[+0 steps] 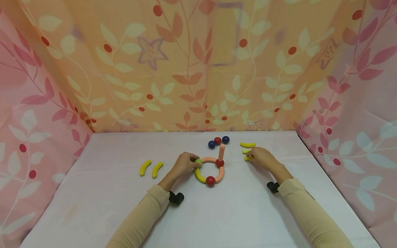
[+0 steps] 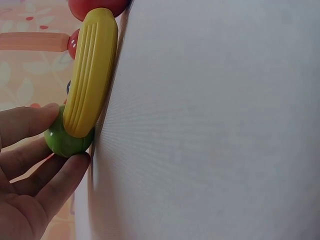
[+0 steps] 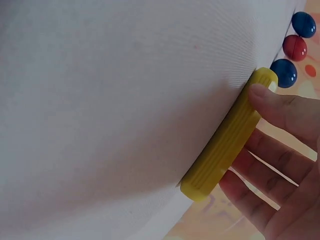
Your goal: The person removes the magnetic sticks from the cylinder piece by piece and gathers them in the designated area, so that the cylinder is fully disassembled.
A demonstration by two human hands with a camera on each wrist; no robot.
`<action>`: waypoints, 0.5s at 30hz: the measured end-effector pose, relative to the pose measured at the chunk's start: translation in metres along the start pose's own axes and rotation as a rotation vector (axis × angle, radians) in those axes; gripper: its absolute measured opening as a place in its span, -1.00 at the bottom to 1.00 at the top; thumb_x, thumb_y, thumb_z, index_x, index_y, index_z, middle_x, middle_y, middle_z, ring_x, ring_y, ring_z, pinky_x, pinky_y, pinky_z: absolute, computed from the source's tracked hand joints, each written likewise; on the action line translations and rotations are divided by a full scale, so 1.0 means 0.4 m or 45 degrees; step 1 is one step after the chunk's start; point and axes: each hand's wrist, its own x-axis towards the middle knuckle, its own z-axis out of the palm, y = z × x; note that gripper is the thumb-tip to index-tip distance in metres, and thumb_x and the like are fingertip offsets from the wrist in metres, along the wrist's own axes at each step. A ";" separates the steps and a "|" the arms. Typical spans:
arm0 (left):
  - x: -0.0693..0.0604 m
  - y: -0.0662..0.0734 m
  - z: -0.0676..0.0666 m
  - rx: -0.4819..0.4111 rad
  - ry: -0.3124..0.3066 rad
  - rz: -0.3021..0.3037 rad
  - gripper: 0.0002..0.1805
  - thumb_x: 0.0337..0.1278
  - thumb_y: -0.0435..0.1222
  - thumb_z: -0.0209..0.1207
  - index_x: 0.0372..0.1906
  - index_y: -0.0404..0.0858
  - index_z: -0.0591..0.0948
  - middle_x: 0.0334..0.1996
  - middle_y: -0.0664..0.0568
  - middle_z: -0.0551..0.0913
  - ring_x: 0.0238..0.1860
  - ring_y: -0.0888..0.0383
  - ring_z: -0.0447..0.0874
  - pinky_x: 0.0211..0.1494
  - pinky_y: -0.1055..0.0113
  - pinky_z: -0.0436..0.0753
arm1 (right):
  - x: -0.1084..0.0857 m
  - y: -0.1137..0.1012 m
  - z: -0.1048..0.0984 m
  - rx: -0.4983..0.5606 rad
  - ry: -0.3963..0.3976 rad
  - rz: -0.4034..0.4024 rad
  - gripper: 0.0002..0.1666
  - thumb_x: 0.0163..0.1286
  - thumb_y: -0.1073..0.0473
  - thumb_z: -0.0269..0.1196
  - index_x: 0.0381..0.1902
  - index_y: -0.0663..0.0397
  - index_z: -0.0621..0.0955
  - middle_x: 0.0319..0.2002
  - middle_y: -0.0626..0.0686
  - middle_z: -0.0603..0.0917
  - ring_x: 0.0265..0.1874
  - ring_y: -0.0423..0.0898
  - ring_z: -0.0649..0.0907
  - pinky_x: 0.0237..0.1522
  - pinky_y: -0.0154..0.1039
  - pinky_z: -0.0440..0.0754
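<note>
My left hand (image 1: 183, 163) pinches a green ball (image 2: 67, 140) between thumb and fingers. The ball joins a yellow curved rod (image 2: 92, 72) in a ring lying on the table. Two pink curved rods (image 1: 209, 159) and two red balls (image 1: 210, 181) make up the rest of the ring. From the far red ball (image 1: 219, 163) a straight pink rod (image 1: 221, 152) stands upright. Over on the right, my right hand (image 1: 262, 158) holds another yellow rod (image 3: 227, 140), thumb on one side and fingers on the other; it lies at the table surface.
Two yellow curved rods (image 1: 157, 170) lie left of my left hand. Behind the ring sit two blue balls (image 1: 212, 144) with a red ball (image 1: 217, 140) between. Near my right hand lie a yellow curved rod (image 1: 247, 145) and a yellow-green piece (image 1: 245, 151). Patterned cloth surrounds the table.
</note>
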 end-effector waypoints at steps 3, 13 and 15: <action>0.002 0.000 0.000 -0.002 0.000 0.000 -0.64 0.11 -0.28 0.34 0.03 -0.30 0.68 -0.07 -0.08 0.73 -0.04 0.06 0.62 0.16 0.15 0.62 | 0.001 0.003 0.000 0.033 0.011 0.006 -0.66 0.26 0.24 0.34 0.00 0.23 0.68 -0.03 0.20 0.72 -0.01 0.16 0.65 0.09 0.10 0.57; 0.002 -0.002 0.002 0.024 -0.009 -0.008 -0.62 0.10 -0.27 0.35 0.04 -0.29 0.67 -0.09 -0.07 0.71 -0.07 0.06 0.59 0.13 0.15 0.62 | -0.015 0.008 -0.004 0.142 0.104 -0.022 -0.64 0.29 0.17 0.32 0.00 0.24 0.68 -0.10 0.20 0.73 -0.09 0.13 0.66 0.04 0.12 0.58; 0.003 -0.003 0.003 0.027 -0.010 -0.005 -0.62 0.10 -0.26 0.35 0.05 -0.28 0.67 -0.10 -0.06 0.71 -0.08 0.07 0.59 0.11 0.16 0.62 | -0.019 0.005 -0.010 0.211 0.126 -0.018 -0.63 0.31 0.16 0.30 0.01 0.25 0.67 -0.14 0.19 0.72 -0.12 0.11 0.65 0.00 0.11 0.58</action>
